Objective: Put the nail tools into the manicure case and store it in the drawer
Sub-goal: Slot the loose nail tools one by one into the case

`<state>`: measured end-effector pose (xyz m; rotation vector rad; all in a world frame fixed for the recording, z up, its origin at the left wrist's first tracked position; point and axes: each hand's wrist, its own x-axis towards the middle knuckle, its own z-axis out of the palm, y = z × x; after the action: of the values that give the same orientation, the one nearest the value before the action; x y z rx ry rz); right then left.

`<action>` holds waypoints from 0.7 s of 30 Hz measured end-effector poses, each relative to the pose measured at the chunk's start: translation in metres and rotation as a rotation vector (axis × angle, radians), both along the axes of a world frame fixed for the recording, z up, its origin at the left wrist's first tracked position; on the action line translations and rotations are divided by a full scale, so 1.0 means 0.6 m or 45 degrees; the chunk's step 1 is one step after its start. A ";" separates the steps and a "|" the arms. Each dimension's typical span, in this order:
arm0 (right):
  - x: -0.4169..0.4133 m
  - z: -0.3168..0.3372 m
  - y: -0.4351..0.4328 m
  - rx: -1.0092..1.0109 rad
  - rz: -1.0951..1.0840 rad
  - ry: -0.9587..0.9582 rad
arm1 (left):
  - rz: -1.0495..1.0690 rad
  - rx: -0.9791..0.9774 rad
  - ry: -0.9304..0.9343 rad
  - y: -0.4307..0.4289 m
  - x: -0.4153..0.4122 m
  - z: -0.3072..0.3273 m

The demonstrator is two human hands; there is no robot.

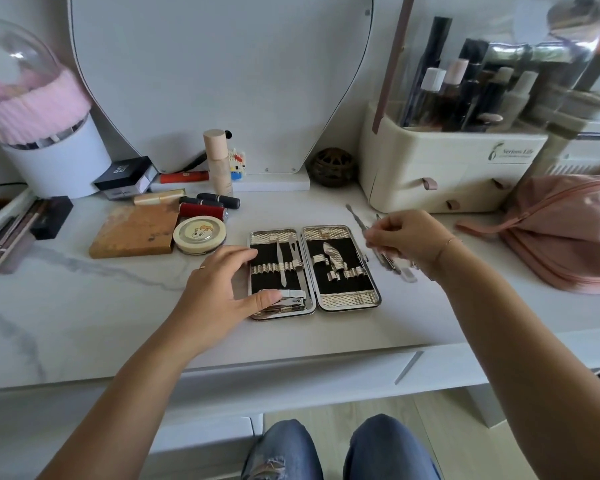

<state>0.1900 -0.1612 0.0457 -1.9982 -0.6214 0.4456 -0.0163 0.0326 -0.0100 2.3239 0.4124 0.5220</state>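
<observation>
The manicure case (347, 299) lies open and flat on the white vanity top, with black lining and metal loops. Its left half holds a slim file (280, 263), a second thin tool and a nail clipper (286, 304) at the near end. A curved nipper (332, 257) sits in the right half. My left hand (222, 289) rests on the case's left edge, thumb by the clipper. My right hand (404, 239) hovers right of the case and pinches a thin metal tool (355, 216). More loose tools (394, 264) lie under that hand on the table.
Lipsticks (210, 202), a round compact (199, 234) and a brown palette (134, 230) lie to the left. A cream organiser with small drawers (440, 174) stands at the back right, a pink pouch (568, 233) beside it. The desk drawer front (291, 375) runs below the table edge.
</observation>
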 end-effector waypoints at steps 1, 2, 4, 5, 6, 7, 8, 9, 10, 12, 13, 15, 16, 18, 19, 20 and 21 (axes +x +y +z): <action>-0.007 0.005 0.011 0.099 0.068 0.123 | 0.002 -0.013 -0.001 -0.001 -0.001 0.001; -0.014 0.009 0.023 0.160 0.129 0.221 | 0.007 -0.029 -0.001 -0.002 -0.002 0.002; -0.025 0.014 0.052 0.197 0.235 0.340 | 0.014 -0.050 0.006 -0.004 -0.003 0.005; -0.032 0.017 0.068 0.193 0.281 0.366 | 0.014 -0.056 0.008 -0.005 -0.004 0.006; -0.039 0.019 0.083 0.182 0.326 0.382 | 0.013 -0.062 0.008 -0.006 -0.004 0.007; -0.046 0.020 0.098 0.163 0.368 0.387 | 0.009 -0.067 0.005 -0.006 -0.004 0.008; -0.054 0.021 0.113 0.138 0.410 0.382 | 0.006 -0.069 0.003 -0.007 -0.004 0.008; -0.060 0.022 0.126 0.115 0.448 0.374 | 0.003 -0.066 -0.002 -0.007 -0.004 0.009; -0.065 0.021 0.138 0.095 0.484 0.371 | 0.002 -0.061 -0.006 -0.007 -0.004 0.010; -0.069 0.018 0.156 0.059 0.529 0.344 | 0.002 -0.051 -0.005 -0.008 -0.005 0.012; -0.069 0.016 0.162 0.042 0.530 0.320 | 0.005 -0.048 0.000 -0.009 -0.006 0.013; -0.068 0.012 0.167 0.013 0.500 0.277 | 0.009 -0.046 0.011 -0.009 -0.006 0.014; -0.067 0.009 0.167 0.010 0.486 0.267 | 0.010 -0.047 0.013 -0.010 -0.006 0.014; -0.066 0.004 0.167 0.013 0.493 0.260 | 0.012 -0.049 0.016 -0.009 -0.006 0.013; -0.066 0.003 0.166 0.013 0.511 0.254 | 0.013 -0.047 0.018 -0.008 -0.005 0.012; -0.065 0.002 0.166 0.011 0.526 0.246 | 0.013 -0.045 0.024 -0.007 -0.005 0.011; -0.065 0.001 0.166 0.010 0.533 0.241 | 0.012 -0.043 0.032 -0.007 -0.005 0.011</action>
<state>0.1510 -0.0616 0.0465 -1.7895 -0.9208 0.8707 -0.0192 0.0287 -0.0034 2.2992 0.4410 0.4876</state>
